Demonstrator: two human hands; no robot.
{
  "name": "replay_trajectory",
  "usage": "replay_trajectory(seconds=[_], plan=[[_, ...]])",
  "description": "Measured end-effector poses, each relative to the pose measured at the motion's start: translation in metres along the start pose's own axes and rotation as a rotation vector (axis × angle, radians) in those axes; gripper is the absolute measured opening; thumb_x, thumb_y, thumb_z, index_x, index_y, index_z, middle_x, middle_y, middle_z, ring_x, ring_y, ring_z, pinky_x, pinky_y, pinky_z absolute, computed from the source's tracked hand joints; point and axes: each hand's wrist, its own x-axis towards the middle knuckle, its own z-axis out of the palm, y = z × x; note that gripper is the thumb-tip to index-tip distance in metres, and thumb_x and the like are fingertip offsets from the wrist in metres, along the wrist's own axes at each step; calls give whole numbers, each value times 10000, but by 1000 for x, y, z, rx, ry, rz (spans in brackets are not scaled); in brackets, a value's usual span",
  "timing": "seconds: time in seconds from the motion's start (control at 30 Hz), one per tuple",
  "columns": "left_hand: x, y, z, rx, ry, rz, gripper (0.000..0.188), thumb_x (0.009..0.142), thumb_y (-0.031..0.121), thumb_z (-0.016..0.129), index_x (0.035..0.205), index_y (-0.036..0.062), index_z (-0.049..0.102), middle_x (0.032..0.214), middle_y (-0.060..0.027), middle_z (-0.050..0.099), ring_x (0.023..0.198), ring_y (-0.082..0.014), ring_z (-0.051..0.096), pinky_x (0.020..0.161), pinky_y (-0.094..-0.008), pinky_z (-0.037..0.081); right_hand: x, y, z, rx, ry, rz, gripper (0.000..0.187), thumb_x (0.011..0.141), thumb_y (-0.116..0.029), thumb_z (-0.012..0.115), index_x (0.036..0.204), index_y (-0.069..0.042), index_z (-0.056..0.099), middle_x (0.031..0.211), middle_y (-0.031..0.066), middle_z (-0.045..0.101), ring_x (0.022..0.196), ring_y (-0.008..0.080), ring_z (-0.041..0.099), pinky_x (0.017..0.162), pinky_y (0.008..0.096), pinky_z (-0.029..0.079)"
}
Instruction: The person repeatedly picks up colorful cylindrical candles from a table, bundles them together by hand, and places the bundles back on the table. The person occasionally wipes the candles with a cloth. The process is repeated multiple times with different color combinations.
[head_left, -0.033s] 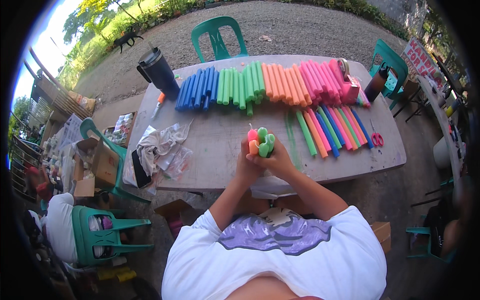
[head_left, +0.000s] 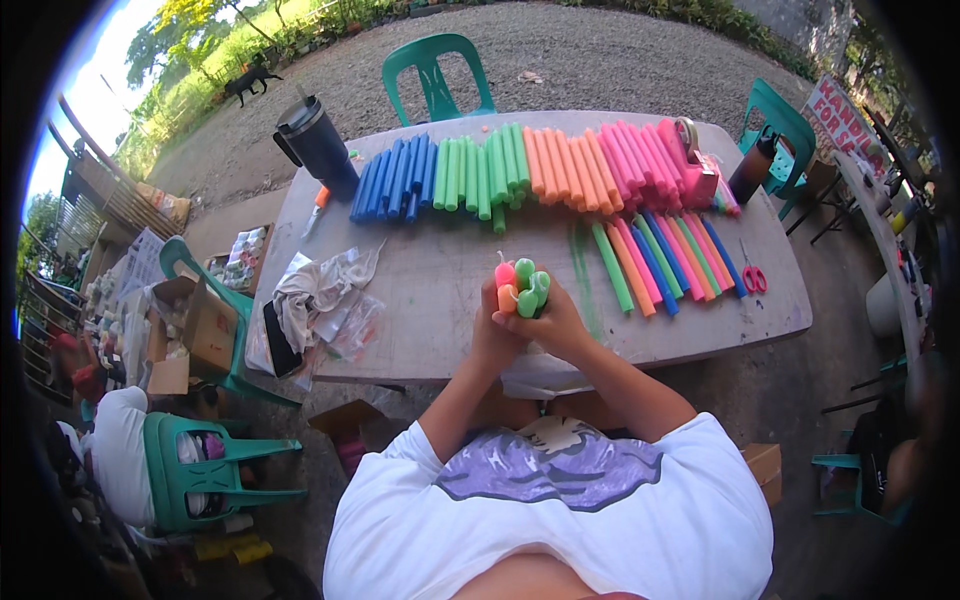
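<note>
The left hand point(head_left: 494, 332) and right hand point(head_left: 556, 326) are clamped together around a bundle of pink, orange and green candles point(head_left: 523, 286) over the table's point(head_left: 425, 300) near half, long axis roughly upright, wick ends pointing up. Mixed-colour candles point(head_left: 668, 262) lie side by side on the table's right, pointing near-to-far; colour-sorted candles point(head_left: 568, 167) line its far side; a crumpled cloth point(head_left: 318, 292) lies at its left.

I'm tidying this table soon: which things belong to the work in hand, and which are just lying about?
Seem to belong:
candle bundle, held in left hand and right hand
colour-sorted candle rows
mixed-colour candle row
perhaps red-handled scissors and pink tape dispenser

Seem to be lying about:
dark lidded tumbler
pale crumpled cloth
dark bottle
</note>
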Motion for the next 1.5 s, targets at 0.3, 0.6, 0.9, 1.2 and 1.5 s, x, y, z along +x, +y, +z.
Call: replay_trajectory(seconds=[0.3,0.6,0.9,1.2,1.5], plan=[[1,-6,1,1,-10,-49,717,750,162,743,1285,81,273,1080,-173,595,916,-394,632,733,-451,509,4,11,-5,-17,-7,39,557,730,-207,811,1175,-63,508,1075,49,582,1012,138,541,891,310,434],[-2,-13,6,2,8,0,739,749,156,745,1291,66,250,1105,-186,579,930,-396,627,741,-455,509,5,11,-8,-34,-53,69,580,734,-210,807,1195,-57,490,1113,61,564,1046,146,526,917,317,419],[-1,-12,2,-58,-37,19,720,754,130,730,1284,56,248,1105,-185,582,947,-391,627,763,-452,508,7,14,-11,3,-95,91,615,728,-225,807,1209,-55,463,1129,72,545,1062,160,515,924,325,414],[5,3,-13,30,-31,64,626,759,130,743,1231,51,339,1022,-140,594,841,-294,634,737,-390,509,10,18,-14,124,-77,38,523,762,-198,774,1166,-42,481,1110,76,547,1030,148,535,891,312,446],[-15,-7,-32,-297,182,-210,279,856,144,676,1018,19,487,858,-47,554,737,-121,544,675,-264,468,57,8,-28,64,66,188,268,818,-136,710,970,-49,507,838,24,571,723,106,579,671,283,490]])
